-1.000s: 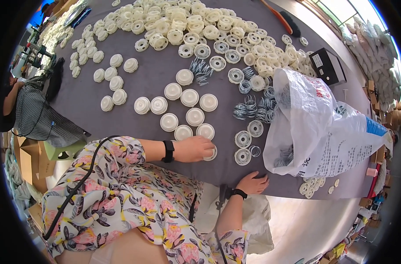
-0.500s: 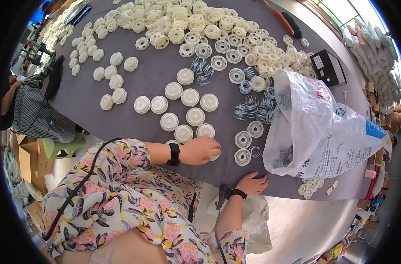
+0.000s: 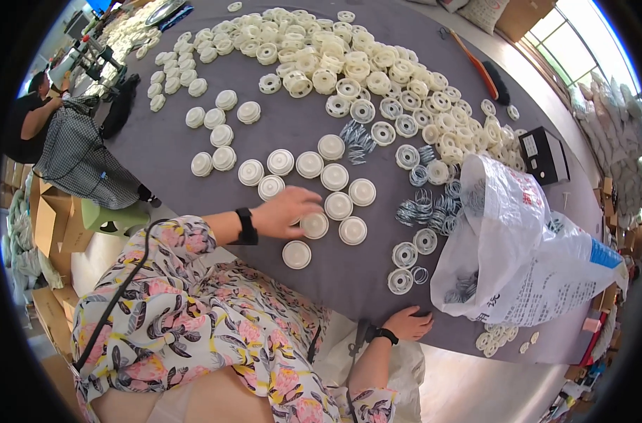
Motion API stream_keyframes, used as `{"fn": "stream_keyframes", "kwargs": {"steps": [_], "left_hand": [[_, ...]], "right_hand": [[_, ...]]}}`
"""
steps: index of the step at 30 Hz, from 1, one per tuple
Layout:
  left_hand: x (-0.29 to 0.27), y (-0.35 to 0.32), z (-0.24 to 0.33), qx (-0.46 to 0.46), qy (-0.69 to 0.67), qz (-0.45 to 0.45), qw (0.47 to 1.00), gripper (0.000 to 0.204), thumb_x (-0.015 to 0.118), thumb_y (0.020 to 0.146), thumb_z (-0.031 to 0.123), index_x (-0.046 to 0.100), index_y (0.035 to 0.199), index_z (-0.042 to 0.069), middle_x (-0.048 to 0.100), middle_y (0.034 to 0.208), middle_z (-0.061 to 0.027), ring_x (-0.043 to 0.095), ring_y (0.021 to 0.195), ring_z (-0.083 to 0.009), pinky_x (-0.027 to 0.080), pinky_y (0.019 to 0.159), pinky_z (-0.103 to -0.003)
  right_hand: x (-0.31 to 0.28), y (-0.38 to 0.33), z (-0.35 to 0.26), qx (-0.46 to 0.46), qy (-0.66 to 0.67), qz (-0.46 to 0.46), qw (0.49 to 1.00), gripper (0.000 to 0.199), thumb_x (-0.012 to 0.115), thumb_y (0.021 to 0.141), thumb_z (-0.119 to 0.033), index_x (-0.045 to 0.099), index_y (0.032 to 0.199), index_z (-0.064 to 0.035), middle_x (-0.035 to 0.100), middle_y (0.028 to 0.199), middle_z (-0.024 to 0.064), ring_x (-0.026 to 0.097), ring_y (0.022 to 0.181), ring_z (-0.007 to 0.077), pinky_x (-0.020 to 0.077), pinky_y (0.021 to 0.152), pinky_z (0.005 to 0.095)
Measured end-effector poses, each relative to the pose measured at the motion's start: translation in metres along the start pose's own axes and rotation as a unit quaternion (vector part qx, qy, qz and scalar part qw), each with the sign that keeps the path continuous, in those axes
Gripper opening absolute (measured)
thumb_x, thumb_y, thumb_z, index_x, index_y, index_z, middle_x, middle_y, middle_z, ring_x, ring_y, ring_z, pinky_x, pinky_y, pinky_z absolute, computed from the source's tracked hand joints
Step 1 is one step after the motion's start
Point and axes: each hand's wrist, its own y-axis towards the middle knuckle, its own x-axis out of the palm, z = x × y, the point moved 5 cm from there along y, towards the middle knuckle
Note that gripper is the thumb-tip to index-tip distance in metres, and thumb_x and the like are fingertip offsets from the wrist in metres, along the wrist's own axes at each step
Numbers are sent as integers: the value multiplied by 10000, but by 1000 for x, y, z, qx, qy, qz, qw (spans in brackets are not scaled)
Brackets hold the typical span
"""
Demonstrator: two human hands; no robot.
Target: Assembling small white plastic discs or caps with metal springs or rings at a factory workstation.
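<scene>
My left hand, with a black watch on the wrist, lies flat on the grey table, fingers spread. Its fingertips touch a cream round cap in a group of similar caps. One more cap lies alone just below the hand, near the table's edge. My right hand, with a black wristband, rests on the near edge of the table and holds nothing. It sits below two white spoked rings.
A white plastic bag of metal springs lies at the right, with loose springs beside it. Several cream spoked wheels are heaped at the far side. A black box stands at the right; another person sits far left.
My left hand has moved up and left from the table's edge onto the group of caps, leaving one cap lying alone near the edge. My right hand has stayed put.
</scene>
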Motion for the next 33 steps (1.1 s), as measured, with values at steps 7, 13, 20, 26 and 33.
{"fn": "stream_keyframes", "kwargs": {"steps": [7,13,20,26,33], "left_hand": [[-63,-62,-123,-265,170,176,933,500,676,707,172,510,1163,48,468,1251,-196,428,1180,-362,350,990,-443],[-51,21,-111,-175,144,128,965,560,678,730,225,473,1223,58,447,1289,-188,420,1210,-357,344,1014,-437],[2,116,-123,-242,34,-3,970,686,705,712,362,456,1251,19,497,1231,-199,501,1117,-351,420,942,-402],[3,119,-111,-279,120,-36,952,582,703,684,302,502,1152,20,544,1084,-172,523,1033,-333,433,886,-416],[64,146,26,118,-3,-50,992,344,679,724,184,569,1027,64,558,1053,-124,522,1019,-306,415,883,-413]], "right_hand": [[6,0,5,1,-12,8,1000,444,507,874,-317,482,1219,-38,454,1286,147,397,1240,310,332,976,468],[10,1,9,-10,-36,33,999,438,523,868,-342,495,1209,-70,477,1264,103,422,1221,275,350,960,445],[2,-1,4,5,-29,35,999,435,534,860,-322,496,1208,-65,479,1257,125,430,1211,295,348,972,453],[0,-2,-6,-16,-7,32,999,432,540,855,-304,491,1202,-52,467,1266,161,421,1211,315,335,989,468],[-7,0,1,7,-5,23,1000,444,537,853,-304,479,1217,-56,455,1282,169,409,1220,325,314,1011,472]]}}
